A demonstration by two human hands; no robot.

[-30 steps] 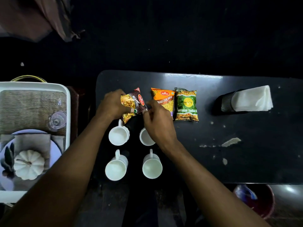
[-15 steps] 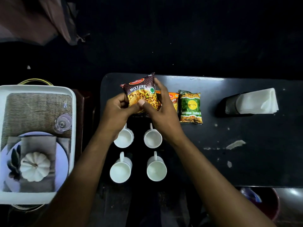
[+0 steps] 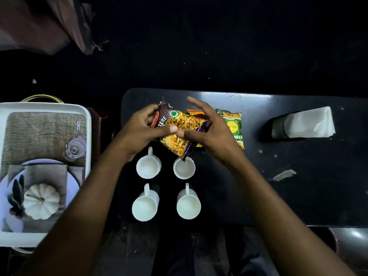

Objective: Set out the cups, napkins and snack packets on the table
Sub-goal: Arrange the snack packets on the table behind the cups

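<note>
Above the black table (image 3: pixel 298 196) I hold a brown mixture snack packet (image 3: pixel 179 128), tilted, between both hands. My left hand (image 3: pixel 141 130) grips its left side and my right hand (image 3: pixel 209 132) pinches its right side, fingers spread above. An orange packet (image 3: pixel 194 112) is mostly hidden behind my right hand, and a green packet (image 3: pixel 234 126) lies just right of it. Several white cups stand in a square below the packets, among them the near-left cup (image 3: pixel 145 208) and the far-right cup (image 3: pixel 184 168). White napkins (image 3: pixel 310 123) sit in a black mesh holder at the right.
A white tray (image 3: pixel 87 124) at the left carries a woven mat, a glass (image 3: pixel 75 149), a plate and a white pumpkin ornament (image 3: pixel 40 201). Paint chips (image 3: pixel 283 175) mark the table's right half. A dark red bowl edge shows at the bottom right.
The mixture packet was lifted upright off the table, then turned sideways and lowered toward the cups. My right fingers have spread apart above it.
</note>
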